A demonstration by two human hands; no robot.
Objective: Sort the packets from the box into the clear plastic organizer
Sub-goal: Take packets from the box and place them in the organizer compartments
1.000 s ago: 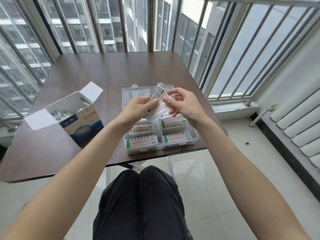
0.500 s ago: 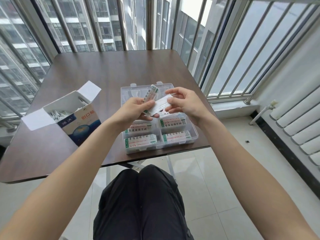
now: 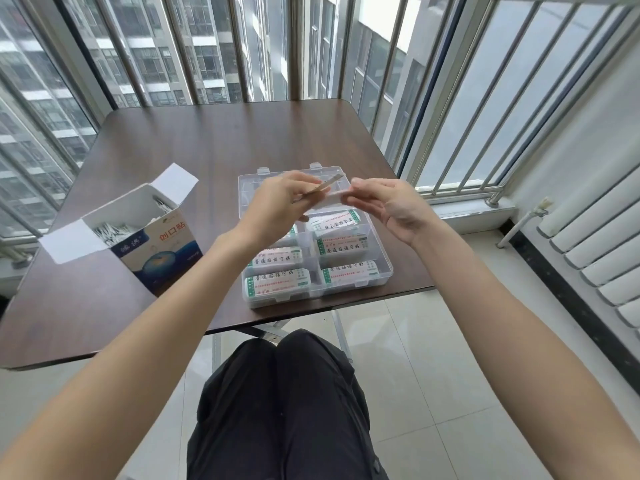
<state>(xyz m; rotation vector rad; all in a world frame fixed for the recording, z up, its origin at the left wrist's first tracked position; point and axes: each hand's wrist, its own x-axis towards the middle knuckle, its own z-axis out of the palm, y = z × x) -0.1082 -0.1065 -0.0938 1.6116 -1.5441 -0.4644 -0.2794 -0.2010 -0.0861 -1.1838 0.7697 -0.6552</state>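
Left hand [image 3: 277, 199] and right hand [image 3: 384, 202] fingers pinched a packet [image 3: 329, 194] between them above the organizer [image 3: 389, 271].

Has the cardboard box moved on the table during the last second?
No. The cardboard box sits at the same spot left of the clear organizer, the same way from the table's near edge; only the camera shifted.

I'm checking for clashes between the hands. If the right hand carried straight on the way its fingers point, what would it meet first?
Probably the left hand: the right hand points leftward along the packets both pinch above the organizer. Depth is unclear.
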